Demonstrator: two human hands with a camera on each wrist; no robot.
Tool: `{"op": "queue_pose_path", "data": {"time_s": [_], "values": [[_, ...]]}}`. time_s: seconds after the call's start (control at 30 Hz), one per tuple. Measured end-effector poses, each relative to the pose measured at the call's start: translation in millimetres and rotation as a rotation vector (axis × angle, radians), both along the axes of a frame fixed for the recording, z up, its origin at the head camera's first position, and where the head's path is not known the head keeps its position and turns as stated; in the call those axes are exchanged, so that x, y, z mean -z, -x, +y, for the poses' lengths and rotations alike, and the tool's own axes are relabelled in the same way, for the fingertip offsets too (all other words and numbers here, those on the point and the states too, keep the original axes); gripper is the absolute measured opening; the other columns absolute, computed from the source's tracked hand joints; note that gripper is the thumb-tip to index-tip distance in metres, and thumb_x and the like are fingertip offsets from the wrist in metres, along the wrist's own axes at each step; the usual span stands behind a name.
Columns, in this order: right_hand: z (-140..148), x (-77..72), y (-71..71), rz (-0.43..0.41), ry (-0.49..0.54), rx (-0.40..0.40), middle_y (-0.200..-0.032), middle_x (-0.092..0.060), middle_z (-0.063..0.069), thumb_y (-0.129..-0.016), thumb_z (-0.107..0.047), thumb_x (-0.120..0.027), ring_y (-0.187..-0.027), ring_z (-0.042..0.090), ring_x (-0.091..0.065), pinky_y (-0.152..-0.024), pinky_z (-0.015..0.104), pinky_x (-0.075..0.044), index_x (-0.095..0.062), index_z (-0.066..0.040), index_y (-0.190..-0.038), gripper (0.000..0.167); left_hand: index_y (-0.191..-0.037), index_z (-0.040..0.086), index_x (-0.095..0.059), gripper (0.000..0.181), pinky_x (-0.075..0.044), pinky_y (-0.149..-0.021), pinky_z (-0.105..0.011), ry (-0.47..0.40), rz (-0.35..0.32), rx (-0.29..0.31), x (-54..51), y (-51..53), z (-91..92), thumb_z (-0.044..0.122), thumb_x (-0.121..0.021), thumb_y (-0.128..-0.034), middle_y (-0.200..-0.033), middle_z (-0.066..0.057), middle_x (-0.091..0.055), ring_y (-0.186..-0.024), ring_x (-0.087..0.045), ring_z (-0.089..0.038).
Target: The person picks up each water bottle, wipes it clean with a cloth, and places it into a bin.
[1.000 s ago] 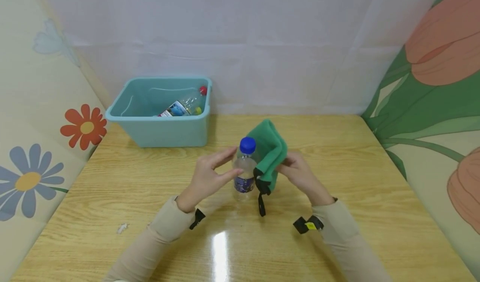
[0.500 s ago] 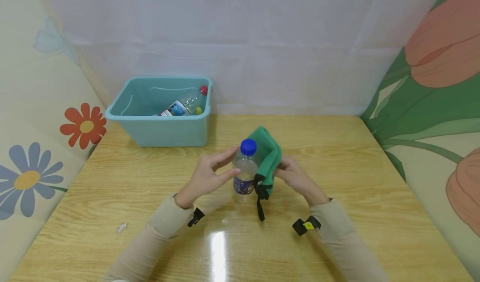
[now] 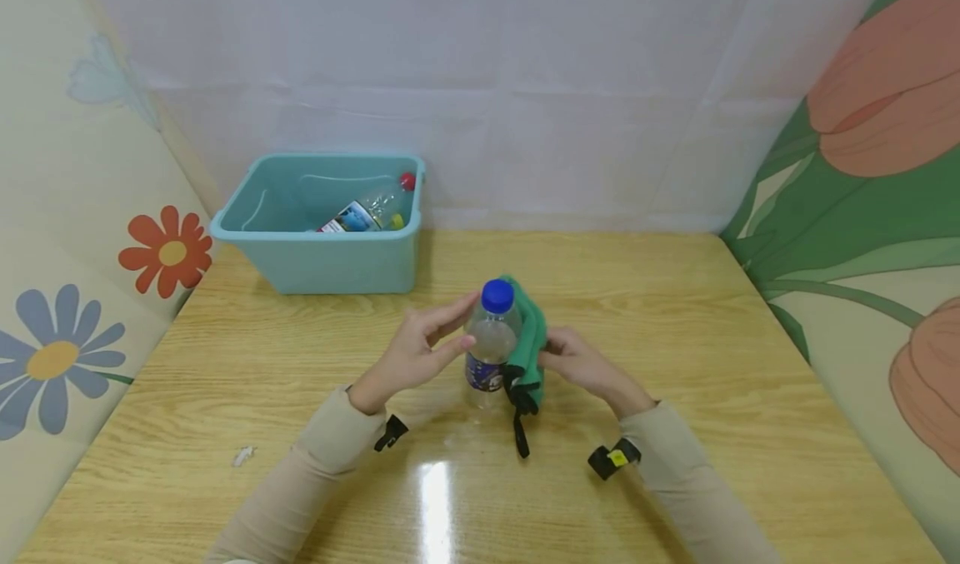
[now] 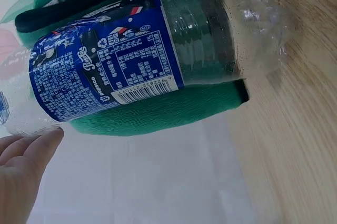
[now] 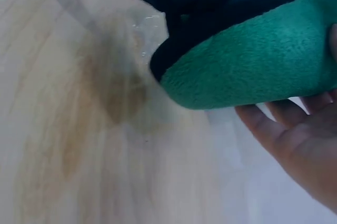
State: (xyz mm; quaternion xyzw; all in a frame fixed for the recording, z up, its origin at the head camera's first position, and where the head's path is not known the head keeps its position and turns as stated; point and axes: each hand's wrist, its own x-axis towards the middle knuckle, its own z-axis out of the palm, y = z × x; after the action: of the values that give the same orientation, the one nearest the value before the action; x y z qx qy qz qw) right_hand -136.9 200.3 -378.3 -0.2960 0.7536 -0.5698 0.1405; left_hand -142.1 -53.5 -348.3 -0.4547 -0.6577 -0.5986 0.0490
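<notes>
A clear plastic bottle (image 3: pixel 491 339) with a blue cap and a blue label stands upright on the table. My left hand (image 3: pixel 412 347) holds it at its upper left side, thumb in front and fingers behind; in the left wrist view, fingertips (image 4: pixel 52 137) touch the bottle near its shoulder. A folded green cloth (image 3: pixel 531 339) with black edging and a black hanging loop lies against the bottle's right side. My right hand (image 3: pixel 588 364) grips this cloth from the right. In the right wrist view, fingers (image 5: pixel 263 126) lie under the cloth, and part of that hand is out of frame.
A light blue bin (image 3: pixel 345 260) stands at the back left, holding clear bottles with a red cap (image 3: pixel 407 182) and a yellow cap (image 3: pixel 397 222). A small white scrap (image 3: pixel 243 456) lies on the wooden table (image 3: pixel 750 431) at the front left.
The right hand has brought the green cloth down and left, from beside the bottle to close against it, and the cloth is now more bunched. The left hand and bottle have barely moved.
</notes>
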Motion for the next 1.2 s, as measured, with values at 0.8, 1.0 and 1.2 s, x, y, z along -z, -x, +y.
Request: {"op": "queue_pose_path", "data": {"time_s": [0.8, 1.0, 1.2], "values": [[8.6, 1.0, -16.4, 0.074, 0.002, 0.146, -0.107, -0.061, 0.018, -0.09, 0.002, -0.048, -0.095, 0.009, -0.058, -0.085, 0.028, -0.049, -0.056, 0.011, -0.108, 0.022, -0.129, -0.011, -0.04, 0.062, -0.049, -0.088, -0.042, 0.009, 0.021, -0.062, -2.7, 1.1, -9.6, -0.012, -0.067, -0.0734, -0.125, -0.026, -0.047, -0.113, -0.048, -0.034], [17.6, -4.8, -21.0, 0.16, 0.058, 0.209, -0.102, -0.063, -0.009, -0.089, 0.006, -0.046, -0.096, 0.008, -0.058, -0.082, 0.025, -0.05, -0.06, 0.005, -0.097, 0.016, -0.12, -0.008, -0.046, 0.061, -0.054, -0.079, -0.038, 0.055, -0.001, -0.206, -2.9, -6.1, -5.9, -0.003, -0.077, -0.0669, -0.111, -0.019, -0.054, -0.101, -0.052, -0.031], [21.6, -10.7, -22.9, 0.221, 0.109, 0.223, -0.104, -0.062, -0.016, -0.088, 0.009, -0.046, -0.097, 0.006, -0.058, -0.083, 0.023, -0.05, -0.064, -0.014, -0.097, 0.03, -0.11, -0.005, -0.045, 0.066, -0.055, -0.065, -0.026, 0.113, 0.04, -0.366, -5.9, -14.2, 4.4, 0.007, -0.085, -0.0586, -0.097, -0.014, -0.053, -0.089, -0.052, -0.025]]}}
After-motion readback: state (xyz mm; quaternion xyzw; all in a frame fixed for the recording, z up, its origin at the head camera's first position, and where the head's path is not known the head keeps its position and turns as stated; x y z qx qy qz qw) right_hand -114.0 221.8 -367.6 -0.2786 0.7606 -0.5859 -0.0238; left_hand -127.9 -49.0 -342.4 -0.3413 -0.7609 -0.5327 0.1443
